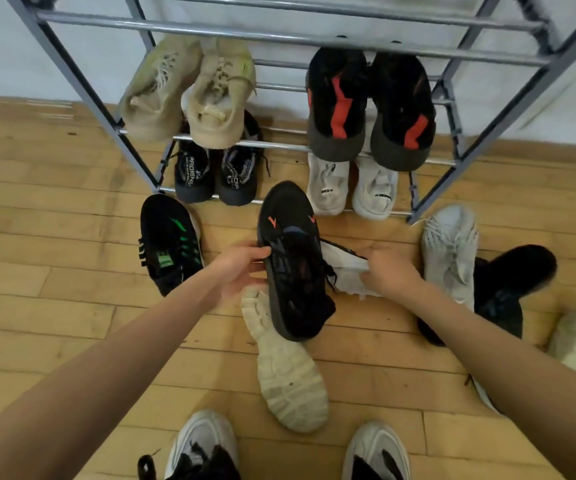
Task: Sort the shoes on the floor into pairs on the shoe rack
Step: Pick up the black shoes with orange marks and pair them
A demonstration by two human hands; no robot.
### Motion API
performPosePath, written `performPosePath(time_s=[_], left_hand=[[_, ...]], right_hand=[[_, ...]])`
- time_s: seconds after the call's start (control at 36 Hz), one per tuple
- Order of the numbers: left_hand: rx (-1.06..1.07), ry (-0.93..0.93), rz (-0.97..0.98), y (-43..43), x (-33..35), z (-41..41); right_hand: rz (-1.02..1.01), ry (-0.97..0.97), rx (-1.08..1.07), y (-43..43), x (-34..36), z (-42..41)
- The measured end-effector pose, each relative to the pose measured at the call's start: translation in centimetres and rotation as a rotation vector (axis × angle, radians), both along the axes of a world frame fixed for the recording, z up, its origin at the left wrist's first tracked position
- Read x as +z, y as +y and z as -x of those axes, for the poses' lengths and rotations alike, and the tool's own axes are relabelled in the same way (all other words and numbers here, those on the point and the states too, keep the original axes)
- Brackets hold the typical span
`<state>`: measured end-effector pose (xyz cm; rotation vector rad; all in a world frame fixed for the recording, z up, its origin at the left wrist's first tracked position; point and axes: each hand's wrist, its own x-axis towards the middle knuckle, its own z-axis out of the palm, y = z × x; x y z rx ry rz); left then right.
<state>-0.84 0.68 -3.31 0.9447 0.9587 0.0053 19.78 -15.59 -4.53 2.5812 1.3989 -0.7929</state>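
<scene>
Both hands are closed on shoes. The left hand (241,268) curls thumb and fingers round the side of the black shoe (293,261) with orange marks, which seems raised, toe toward the rack (72,74). The right hand (390,275) pinches a white shoe (343,268) just beside it on the floor. The black shoe wants its mate first, perhaps the dark shoe (508,282) far right, and a grip nearer the heel would steady it. A white sole (290,368) lies upturned under its heel and could snag. A green-striped shoe (170,244) and a grey shoe (449,247) lie loose. A beige pair (189,91) and red-striped pair (369,105) fill one tier, with a black pair (215,174) and white pair (352,188) below, so only the higher bars look free.
</scene>
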Motion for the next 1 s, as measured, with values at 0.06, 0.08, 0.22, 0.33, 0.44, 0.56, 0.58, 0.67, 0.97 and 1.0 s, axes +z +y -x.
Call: performPosePath(time_s=[0.06, 0.08, 0.22, 0.33, 0.44, 0.56, 0.58, 0.67, 0.97, 1.0], left_hand=[[0.020, -0.009, -0.026, -0.3, 0.3, -0.4], [0.023, -0.020, -0.041, -0.5, 0.4, -0.7], [-0.101, -0.030, -0.193, -2.7, 0.9, -3.3], [-0.183, -0.003, -0.264, -5.4, 1.5, -6.3], [-0.226, 0.008, -0.309, -8.0, 1.5, -8.7], [-0.180, -0.028, -0.307, -9.5, 1.8, -10.4], [-0.188, -0.037, -0.317, -9.8, 1.9, -10.8], [-0.257, -0.061, -0.340, -11.1, 2.0, -12.1], [-0.395, 0.032, -0.315, -15.3, 0.4, -15.0], [-0.391, 0.038, -0.312, -15.3, 0.2, -15.2]], right_hand=[[-0.027, 0.046, -0.054, -0.5, 0.2, -0.4], [-0.048, 0.070, -0.081, -0.9, 0.3, -0.6], [-0.146, 0.036, -0.180, -3.4, 1.0, -1.9], [-0.216, -0.003, -0.299, -6.0, 1.4, -3.3], [-0.286, -0.111, -0.445, -9.8, 1.7, -4.4], [-0.363, -0.157, -0.608, -13.8, 1.5, -5.5], [-0.370, -0.119, -0.678, -14.6, 1.3, -5.9], [-0.381, 0.071, -0.972, -16.2, 0.8, -7.0], [-0.282, 0.312, -1.334, -20.5, -1.3, -7.9], [-0.234, 0.344, -1.313, -20.7, -0.9, -8.1]])
